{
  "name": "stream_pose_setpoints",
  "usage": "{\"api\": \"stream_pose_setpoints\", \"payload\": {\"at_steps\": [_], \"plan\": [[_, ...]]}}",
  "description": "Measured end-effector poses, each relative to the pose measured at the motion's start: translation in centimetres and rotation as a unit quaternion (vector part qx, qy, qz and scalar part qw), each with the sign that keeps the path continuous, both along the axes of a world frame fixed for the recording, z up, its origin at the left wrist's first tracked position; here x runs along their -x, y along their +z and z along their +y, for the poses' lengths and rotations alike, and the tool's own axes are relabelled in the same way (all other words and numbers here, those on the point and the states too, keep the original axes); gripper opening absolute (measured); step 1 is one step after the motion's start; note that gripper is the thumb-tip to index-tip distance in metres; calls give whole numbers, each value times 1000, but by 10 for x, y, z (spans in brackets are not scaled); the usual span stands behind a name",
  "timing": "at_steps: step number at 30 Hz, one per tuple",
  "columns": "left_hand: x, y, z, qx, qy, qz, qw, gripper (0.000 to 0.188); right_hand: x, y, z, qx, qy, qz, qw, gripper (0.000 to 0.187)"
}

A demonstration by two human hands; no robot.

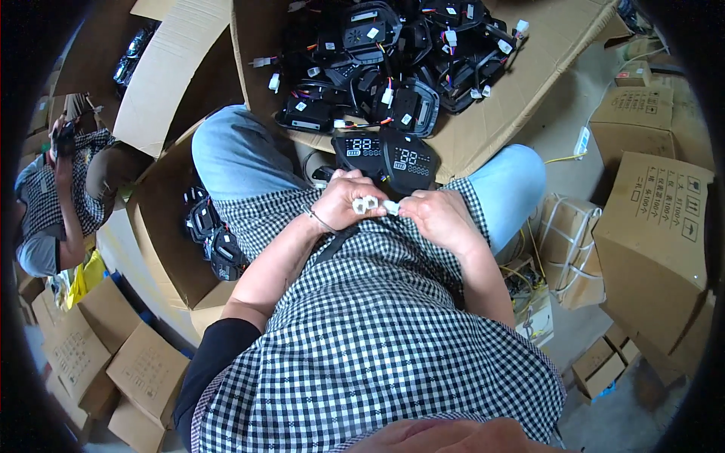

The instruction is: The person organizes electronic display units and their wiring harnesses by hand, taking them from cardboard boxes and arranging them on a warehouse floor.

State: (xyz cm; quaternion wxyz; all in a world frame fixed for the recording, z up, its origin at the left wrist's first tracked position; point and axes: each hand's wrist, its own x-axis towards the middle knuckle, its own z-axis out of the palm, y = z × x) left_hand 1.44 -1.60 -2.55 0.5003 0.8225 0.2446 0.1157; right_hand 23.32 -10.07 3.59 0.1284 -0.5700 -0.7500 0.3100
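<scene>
Left hand [343, 201] pinched white plugs [365, 204], right hand [439, 219] gripped single plug [390, 207], close together above checked apron [370, 302], likely for clear sight; two displays [408, 167] lay just beyond, seemingly within reach.

light: bright, soft | centre: fairly sharp | edges: bent | corners: black

Grey floor [563, 115], brown cartons [651, 238] crowding the right, more cardboard boxes [147, 371] lower left
</scene>
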Motion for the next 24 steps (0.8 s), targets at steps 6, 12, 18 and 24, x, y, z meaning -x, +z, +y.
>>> {"api": "stream_pose_setpoints", "payload": {"at_steps": [6, 12, 18, 24], "plan": [[4, 13, -2, -30, -12, 54, 998, 23, 4, -15, 6, 64, -8, 70, 996, 12], [24, 50, 1, 39, 92, -36, 994, 34, -16, -23, 75, -58, -216, 90, 971, 13], [45, 59, -21, 31, 196, -128, 972, 31, 20, -108, 135, 125, -150, -76, 978, 15], [125, 131, 28, -75, 465, -410, 781, 33, -2, -108, 94, -24, -51, -190, 980, 17]]}}
